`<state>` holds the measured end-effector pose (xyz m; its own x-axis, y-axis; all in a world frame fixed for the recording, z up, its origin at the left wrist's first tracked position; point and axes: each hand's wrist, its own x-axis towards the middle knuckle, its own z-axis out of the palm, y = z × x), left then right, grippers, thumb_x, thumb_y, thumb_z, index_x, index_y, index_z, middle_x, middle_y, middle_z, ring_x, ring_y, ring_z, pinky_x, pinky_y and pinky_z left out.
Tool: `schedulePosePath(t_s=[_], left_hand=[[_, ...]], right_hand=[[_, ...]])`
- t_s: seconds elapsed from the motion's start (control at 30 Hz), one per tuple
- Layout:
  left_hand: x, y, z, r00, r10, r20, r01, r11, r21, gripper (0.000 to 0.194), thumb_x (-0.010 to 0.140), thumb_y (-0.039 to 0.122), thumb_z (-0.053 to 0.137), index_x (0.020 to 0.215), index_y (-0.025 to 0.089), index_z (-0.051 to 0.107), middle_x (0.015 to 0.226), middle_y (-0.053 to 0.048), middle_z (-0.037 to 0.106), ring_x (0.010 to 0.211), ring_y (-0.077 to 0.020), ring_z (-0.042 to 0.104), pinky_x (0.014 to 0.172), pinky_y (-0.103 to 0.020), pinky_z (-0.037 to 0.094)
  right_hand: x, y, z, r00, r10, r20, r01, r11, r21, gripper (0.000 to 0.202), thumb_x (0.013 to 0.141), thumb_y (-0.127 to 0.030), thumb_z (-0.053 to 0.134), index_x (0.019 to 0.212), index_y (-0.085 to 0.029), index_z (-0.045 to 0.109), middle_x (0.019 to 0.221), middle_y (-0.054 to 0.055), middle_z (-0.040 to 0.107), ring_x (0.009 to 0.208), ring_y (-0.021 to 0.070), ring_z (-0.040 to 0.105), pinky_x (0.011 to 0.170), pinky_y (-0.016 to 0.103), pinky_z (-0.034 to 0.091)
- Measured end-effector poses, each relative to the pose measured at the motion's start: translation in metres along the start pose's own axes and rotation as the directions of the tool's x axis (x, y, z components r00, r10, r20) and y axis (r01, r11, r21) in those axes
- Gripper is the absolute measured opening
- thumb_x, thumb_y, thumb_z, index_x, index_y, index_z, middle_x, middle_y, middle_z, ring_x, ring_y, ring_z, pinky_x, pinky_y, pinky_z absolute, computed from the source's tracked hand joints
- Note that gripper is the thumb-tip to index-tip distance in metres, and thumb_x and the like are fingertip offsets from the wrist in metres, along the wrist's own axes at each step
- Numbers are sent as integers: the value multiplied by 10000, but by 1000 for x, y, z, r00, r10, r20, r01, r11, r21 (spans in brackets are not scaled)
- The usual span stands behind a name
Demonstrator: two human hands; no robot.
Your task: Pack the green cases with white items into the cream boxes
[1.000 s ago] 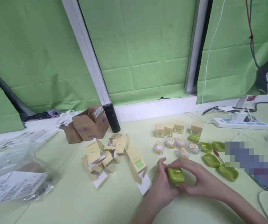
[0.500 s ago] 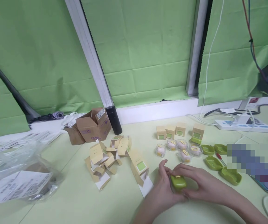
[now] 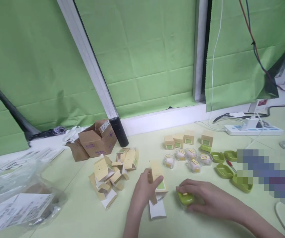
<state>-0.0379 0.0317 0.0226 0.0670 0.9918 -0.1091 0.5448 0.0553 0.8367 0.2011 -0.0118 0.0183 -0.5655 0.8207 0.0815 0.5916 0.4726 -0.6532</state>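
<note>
My left hand [image 3: 143, 188] grips a small cream carton [image 3: 156, 169], thumb over its front beside a green label panel. The carton's end is open, with a white flap [image 3: 157, 210] lying toward me. In my right hand [image 3: 205, 196] is a small case with a glossy green lid [image 3: 185, 199] and a clear lower part, held between thumb and fingers close to the table. Beyond it stand several clear cases [image 3: 194, 165] with pale pink contents and yellow marks. Several loose green case shells [image 3: 241, 183] lie to the right, near a red-tipped tool [image 3: 229, 163].
Several closed cartons [image 3: 169, 142] stand at the back. To the left is a heap of opened cartons [image 3: 104, 168], with a brown cardboard box [image 3: 96, 142] and a black cylinder [image 3: 119, 132] behind. A power strip [image 3: 253, 129] lies back right; a clear plastic bag [image 3: 58, 195] is far left.
My hands have parted. The left moved left from the green-lidded case and took hold of the open carton, now more upright and shifted right. The right keeps the case. The view shifted slightly.
</note>
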Motion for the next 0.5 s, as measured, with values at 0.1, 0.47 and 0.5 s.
schedulePosePath(t_s=[0.1,0.47,0.5], left_hand=[[-6,20,6,976,136,172,-80,951,-297,538,712,477,624,1147,202,468,1154,-101,581,873,-226,609,764,-320,442],[-9,10,51,834,211,511,93,858,-506,680,558,359,797,1063,218,364,1091,-95,542,839,-185,609,718,-316,465],[-9,10,53,852,196,486,98,851,-516,668,584,378,780,1094,209,383,1100,-105,547,844,-191,613,738,-326,466]], right_hand=[[5,9,2,983,90,-158,-65,986,152,397,795,-358,586,1188,-311,555,1146,40,612,994,253,586,838,369,478],[12,-1,2,891,404,-207,-65,565,823,286,802,-471,558,930,-216,580,876,24,655,875,217,615,800,382,492],[12,1,3,899,390,-198,-85,600,795,288,796,-473,560,903,-208,598,852,21,652,861,217,608,797,383,488]])
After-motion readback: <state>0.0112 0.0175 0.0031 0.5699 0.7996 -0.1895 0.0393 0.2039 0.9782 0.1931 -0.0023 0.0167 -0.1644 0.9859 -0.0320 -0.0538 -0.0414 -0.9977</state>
